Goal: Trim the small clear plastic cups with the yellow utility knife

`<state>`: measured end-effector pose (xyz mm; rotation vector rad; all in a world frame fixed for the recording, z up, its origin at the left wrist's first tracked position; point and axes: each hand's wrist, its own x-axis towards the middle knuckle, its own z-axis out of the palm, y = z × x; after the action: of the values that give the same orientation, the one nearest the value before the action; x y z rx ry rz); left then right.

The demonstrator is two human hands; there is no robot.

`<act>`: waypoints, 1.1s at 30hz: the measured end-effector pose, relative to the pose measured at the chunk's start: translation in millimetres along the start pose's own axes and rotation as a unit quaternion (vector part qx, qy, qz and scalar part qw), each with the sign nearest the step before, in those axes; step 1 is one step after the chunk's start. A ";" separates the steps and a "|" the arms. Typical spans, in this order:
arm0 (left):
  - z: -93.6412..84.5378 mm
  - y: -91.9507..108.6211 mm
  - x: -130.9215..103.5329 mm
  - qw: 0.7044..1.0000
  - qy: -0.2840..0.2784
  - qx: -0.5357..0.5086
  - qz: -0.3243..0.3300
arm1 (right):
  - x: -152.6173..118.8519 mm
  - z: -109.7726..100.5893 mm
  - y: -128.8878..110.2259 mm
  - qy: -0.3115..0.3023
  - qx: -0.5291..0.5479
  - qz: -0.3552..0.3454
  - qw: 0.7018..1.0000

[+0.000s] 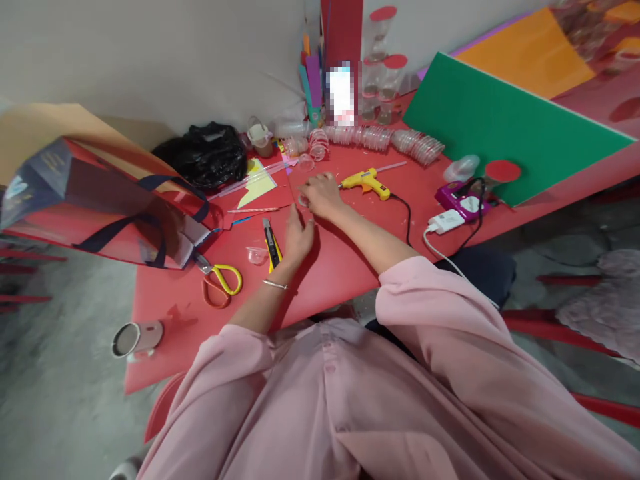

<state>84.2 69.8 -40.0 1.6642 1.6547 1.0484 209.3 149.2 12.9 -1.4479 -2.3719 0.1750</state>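
My right hand (pixel 324 196) is bent over a small clear plastic cup (pixel 303 200) on the red table, its fingers closed around the rim. Just below and to the left, my left hand (pixel 300 236) rests on its side, fingers loosely stretched toward the cup and thumb apart; no object shows in it. Beside that hand lies a yellow and black utility knife (pixel 272 244), with another clear plastic cup (pixel 257 255) to its left. A yellow glue gun (pixel 367 183) lies right of my right hand, nozzle toward it.
Scissors (pixel 220 283) lie by a large paper bag (pixel 125 200) at left. A metal mug (pixel 137 339) stands near the left corner. Stacked plastic cups (pixel 375 138) line the back. A green board (pixel 510 127) and purple power strip (pixel 465 200) are at right.
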 end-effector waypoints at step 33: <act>37.8 26.3 28.7 0.955 -0.206 0.156 0.146 | -140.1 -97.8 75.0 0.282 0.284 0.029 0.916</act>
<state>128.2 101.1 -34.3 2.2087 1.3715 0.5214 365.2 53.4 49.6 -1.0931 -1.6263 0.3689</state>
